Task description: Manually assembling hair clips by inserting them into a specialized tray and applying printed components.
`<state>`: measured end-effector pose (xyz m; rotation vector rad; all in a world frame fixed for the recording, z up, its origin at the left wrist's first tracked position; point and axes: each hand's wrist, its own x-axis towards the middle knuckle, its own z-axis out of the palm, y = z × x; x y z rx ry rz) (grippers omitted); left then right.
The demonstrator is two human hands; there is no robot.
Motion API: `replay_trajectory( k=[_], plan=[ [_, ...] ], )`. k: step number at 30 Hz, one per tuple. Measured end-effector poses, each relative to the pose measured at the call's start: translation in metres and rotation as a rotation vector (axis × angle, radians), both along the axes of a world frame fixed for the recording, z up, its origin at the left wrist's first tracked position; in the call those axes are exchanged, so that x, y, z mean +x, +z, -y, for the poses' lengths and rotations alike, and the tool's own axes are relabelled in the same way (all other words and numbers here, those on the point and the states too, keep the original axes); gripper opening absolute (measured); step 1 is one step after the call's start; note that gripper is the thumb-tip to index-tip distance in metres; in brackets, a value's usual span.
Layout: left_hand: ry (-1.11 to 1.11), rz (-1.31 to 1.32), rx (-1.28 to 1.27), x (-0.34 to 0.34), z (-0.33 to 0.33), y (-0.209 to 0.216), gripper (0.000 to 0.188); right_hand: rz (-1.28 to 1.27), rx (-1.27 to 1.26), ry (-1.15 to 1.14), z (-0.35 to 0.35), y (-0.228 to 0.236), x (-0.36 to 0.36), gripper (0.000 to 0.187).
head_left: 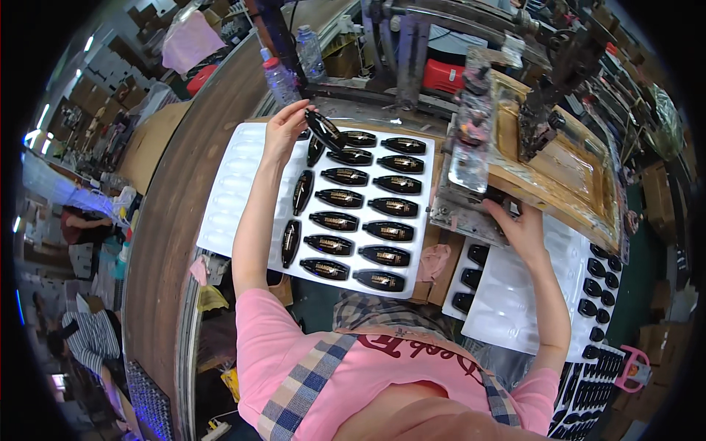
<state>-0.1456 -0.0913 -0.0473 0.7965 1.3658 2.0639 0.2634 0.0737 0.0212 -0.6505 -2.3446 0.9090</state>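
Note:
My left hand pinches a glossy black spindle-shaped piece with gold print, tilted above the far left part of a white moulded tray. Rows of matching black pieces lie in that tray, and several more stand along its left side at a different angle. Over on the right, my right hand reaches under the wooden-framed screen of a printing machine. Its thumb and fingers are bent around something dark that I cannot make out; the fingertips are partly hidden by the frame.
Beside the tray's far left corner stand a bottle with a red cap and a clear bottle. A long brown bench runs along the left. At the right, another white tray overlaps black parts, and further black pieces sit beyond.

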Motion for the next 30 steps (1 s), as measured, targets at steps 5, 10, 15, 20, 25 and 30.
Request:
replay_trajectory(
  k=[5, 10, 15, 20, 25, 30],
  plan=[
    [0.08, 0.008, -0.013, -0.022, 0.024, -0.018, 0.029, 0.071, 0.145, -0.045, 0.006, 0.019, 0.0, 0.04],
    [0.13, 0.061, 0.029, -0.032, 0.042, -0.031, 0.028, 0.066, 0.236, 0.005, -0.004, 0.017, 0.001, 0.033],
    [0.133, 0.099, 0.032, -0.031, 0.037, -0.035, 0.025, 0.216, 0.193, -0.046, 0.002, 0.024, 0.0, 0.03],
    [0.127, 0.1, 0.042, -0.029, 0.032, -0.031, 0.023, 0.102, 0.267, 0.003, -0.009, 0.007, 0.008, 0.029],
    [0.236, 0.067, 0.05, -0.042, 0.045, -0.035, 0.024, 0.154, 0.265, -0.159, -0.003, 0.005, 0.043, 0.029],
    [0.479, -0.059, -0.034, -0.056, 0.069, -0.049, 0.024, 0.12, 0.257, -0.396, -0.022, -0.006, 0.136, 0.038]
  ],
)
